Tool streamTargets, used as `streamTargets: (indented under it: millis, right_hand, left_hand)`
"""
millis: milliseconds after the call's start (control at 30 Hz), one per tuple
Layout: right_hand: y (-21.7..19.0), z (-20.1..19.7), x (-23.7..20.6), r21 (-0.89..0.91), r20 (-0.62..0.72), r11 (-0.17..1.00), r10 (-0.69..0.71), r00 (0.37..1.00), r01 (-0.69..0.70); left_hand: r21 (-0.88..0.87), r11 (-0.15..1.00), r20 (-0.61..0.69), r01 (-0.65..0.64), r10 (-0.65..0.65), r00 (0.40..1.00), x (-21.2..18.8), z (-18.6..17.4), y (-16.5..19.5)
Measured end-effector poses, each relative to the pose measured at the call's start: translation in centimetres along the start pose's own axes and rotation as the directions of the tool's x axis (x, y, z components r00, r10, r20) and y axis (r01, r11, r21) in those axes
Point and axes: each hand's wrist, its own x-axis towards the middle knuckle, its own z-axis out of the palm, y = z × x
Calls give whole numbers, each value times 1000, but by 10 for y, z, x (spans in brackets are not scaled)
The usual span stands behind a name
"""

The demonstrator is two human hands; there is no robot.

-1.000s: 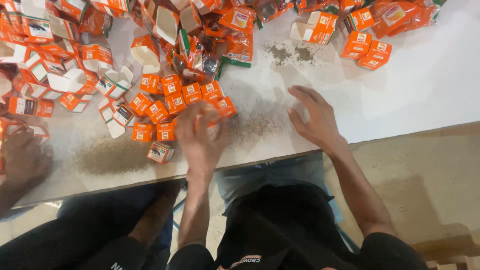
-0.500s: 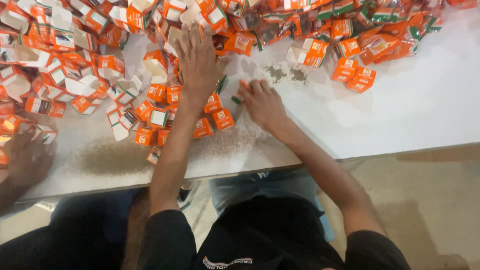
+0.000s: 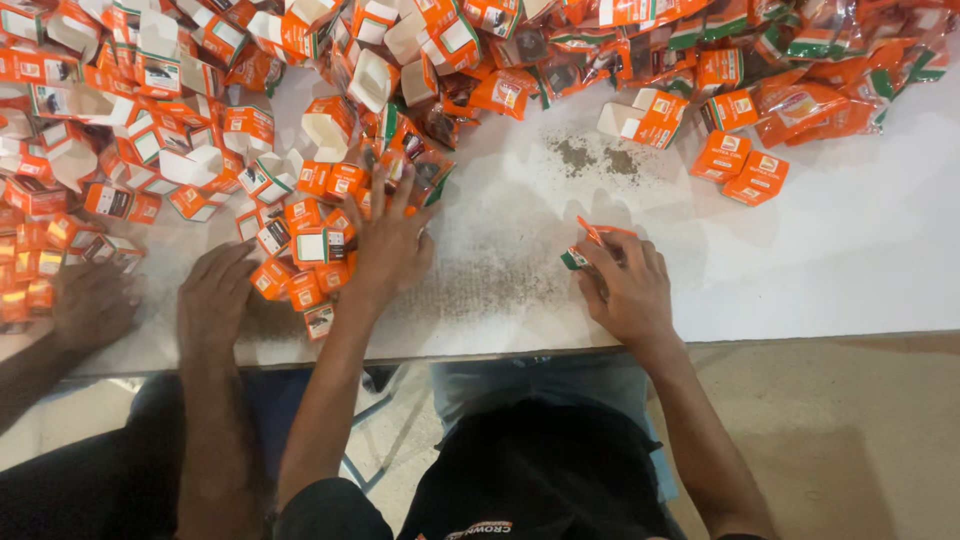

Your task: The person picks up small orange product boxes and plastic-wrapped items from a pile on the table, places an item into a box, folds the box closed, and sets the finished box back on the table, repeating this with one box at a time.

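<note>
Inspector: Change since the earlier views is noted. The left hand (image 3: 392,240), earlier stretched high into the pile, is now drawn back and laid flat, fingers spread, on the orange cartons (image 3: 305,245) at the near edge of the heap. Nothing is gripped by it.

Recorder: And the right hand (image 3: 625,285)?

Inspector: It has moved out to the right and is closed on a small orange packet (image 3: 590,245), held just above the white table (image 3: 850,260), well apart from the heap. One piece is thus judged separated for handling.

Recorder: Surface and room?

Inspector: Dark powder (image 3: 595,158) is scattered on the tabletop. A co-worker's hands (image 3: 150,300) rest at the left edge. Tan floor (image 3: 850,440) is seen below.
</note>
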Motion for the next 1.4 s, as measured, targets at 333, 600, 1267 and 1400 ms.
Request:
streamTargets:
  millis: [333,600,1267,1400]
  right_hand:
    - [-3,-3,4,23,-38,1000,2,999,-1]
    - [-4,-4,6,29,-66,1000,-4,998,6]
    - [-24,5,-13,951,-1,273,467,884,-143]
    - [-32,-8,11,846,-27,511,331,943,-154]
  left_hand:
    - [-406,914,-493,15,-233,839,39,-59,-22]
    - [-336,933,-622,131,-324,713,137,-92,-27]
    - [-672,596,-462,-440,128,878,13,17,130]
    - [-915,399,52,58,-26,998,10,36,142]
